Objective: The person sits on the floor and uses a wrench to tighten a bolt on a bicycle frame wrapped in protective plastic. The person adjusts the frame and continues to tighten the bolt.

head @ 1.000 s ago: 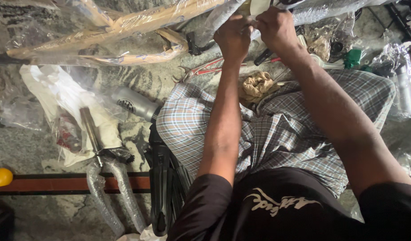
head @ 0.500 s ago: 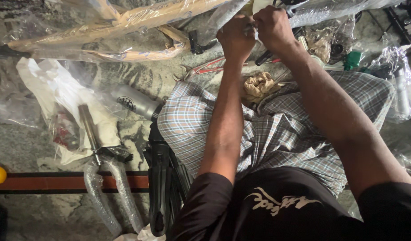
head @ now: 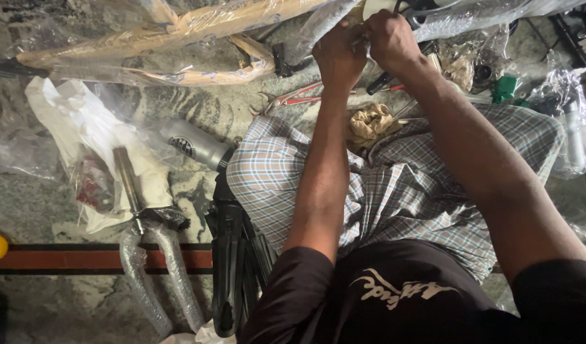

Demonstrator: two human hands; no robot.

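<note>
Both hands are holding almost the same spot as half a second ago, only edging slightly rightward. Largest here, the plastic-wrapped bicycle frame (head: 178, 28) is stretching away left of the left hand (head: 339, 56), looking stiff, bulky and slippery under its film; the bare tube end by the fingers seems the surest hold. The right hand (head: 393, 39) is pinching a small part (head: 375, 7) closed-fingered, the left clenched against it. Below the hands, a wrapped fork (head: 149, 274) and silver canister (head: 194, 145) are lying on the stone floor (head: 44, 204); red-handled pliers (head: 293, 99) and a crumpled rag (head: 369, 122) are crowding nearest.
</note>
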